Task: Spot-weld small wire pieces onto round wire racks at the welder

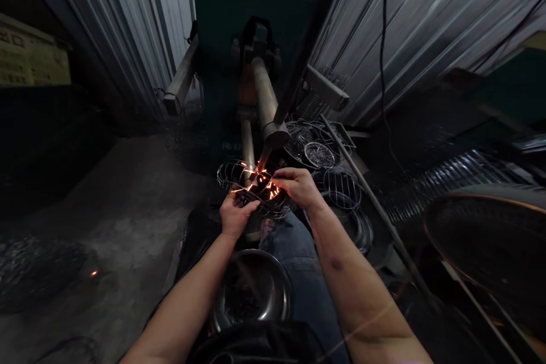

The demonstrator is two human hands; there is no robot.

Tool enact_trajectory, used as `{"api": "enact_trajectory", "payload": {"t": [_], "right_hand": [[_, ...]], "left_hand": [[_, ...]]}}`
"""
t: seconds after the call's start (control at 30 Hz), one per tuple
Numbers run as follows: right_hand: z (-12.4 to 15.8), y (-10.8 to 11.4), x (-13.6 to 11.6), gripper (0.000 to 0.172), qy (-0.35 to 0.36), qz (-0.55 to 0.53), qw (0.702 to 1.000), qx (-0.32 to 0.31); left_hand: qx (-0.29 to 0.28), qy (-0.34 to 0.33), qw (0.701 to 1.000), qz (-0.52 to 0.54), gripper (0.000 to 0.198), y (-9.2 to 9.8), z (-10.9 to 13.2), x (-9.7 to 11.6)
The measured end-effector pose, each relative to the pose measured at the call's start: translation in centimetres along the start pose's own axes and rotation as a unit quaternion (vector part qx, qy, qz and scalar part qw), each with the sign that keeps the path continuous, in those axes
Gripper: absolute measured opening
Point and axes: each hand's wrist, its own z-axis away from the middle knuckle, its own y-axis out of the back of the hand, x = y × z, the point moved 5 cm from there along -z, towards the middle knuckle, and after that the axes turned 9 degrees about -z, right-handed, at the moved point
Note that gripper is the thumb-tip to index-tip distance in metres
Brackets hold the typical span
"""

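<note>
A round wire basket (229,171) sits at the welding tips of a spot welder (267,96), and orange sparks fly from the contact point. My left hand (237,215) is closed around the near left side of the basket, thumb toward its middle. Across from it, my right hand (298,186) pinches at the basket's right side, close to the sparks. What lies between those fingertips is too small and glare-lit to make out. The upper electrode (263,157) reaches down into the basket, while the lower arm (248,142) runs in below.
A shiny metal bowl (279,284) stands between my legs. Wire rings and baskets (341,187) are piled at the right, beside a long slanting bar (371,196). A large round fan-like object (490,239) is at the far right. A glowing spark (94,273) shows at the left.
</note>
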Motion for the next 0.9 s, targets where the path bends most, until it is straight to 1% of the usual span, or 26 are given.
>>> {"api": "enact_trajectory", "payload": {"t": [0.1, 0.17, 0.23, 0.27, 0.37, 0.47, 0.53, 0.67, 0.9], "right_hand": [[0.7, 1.3, 0.7, 0.030, -0.038, -0.006, 0.998, -0.049], [1.3, 2.4, 1.3, 0.034, -0.073, 0.013, 0.994, -0.080], [1.6, 3.0, 1.6, 0.037, -0.087, 0.021, 0.993, -0.076], [1.5, 3.1, 1.5, 0.037, -0.081, 0.020, 0.994, -0.065], [0.7, 2.0, 0.7, 0.032, -0.038, 0.014, 0.998, -0.044], [-0.5, 0.5, -0.3, 0.024, 0.001, 0.027, 0.998, -0.052], [-1.1, -0.1, -0.8, 0.021, 0.017, 0.044, 0.997, -0.062], [-1.7, -0.4, -1.1, 0.017, 0.028, 0.075, 0.995, -0.063], [-1.8, -0.3, -1.1, 0.016, 0.029, 0.085, 0.995, -0.052]], "left_hand": [[-0.035, 0.018, 0.999, 0.022, 0.048, -0.2, 0.4, 0.6], [-0.034, 0.035, 0.998, 0.035, 0.048, -0.1, 0.6, 0.8], [-0.027, 0.062, 0.996, 0.061, 0.049, -0.1, 0.7, 0.7], [-0.018, 0.076, 0.994, 0.079, 0.049, -0.1, 0.7, 0.5], [0.008, 0.099, 0.987, 0.127, 0.049, -0.2, 0.6, 0.3], [0.031, 0.114, 0.980, 0.160, 0.049, -0.4, 0.5, 0.1], [0.040, 0.130, 0.974, 0.180, 0.049, -0.7, 0.6, -0.1], [0.047, 0.158, 0.965, 0.203, 0.051, -1.1, 0.9, -0.4], [0.040, 0.201, 0.954, 0.220, 0.055, -1.6, 1.4, -0.3]]}}
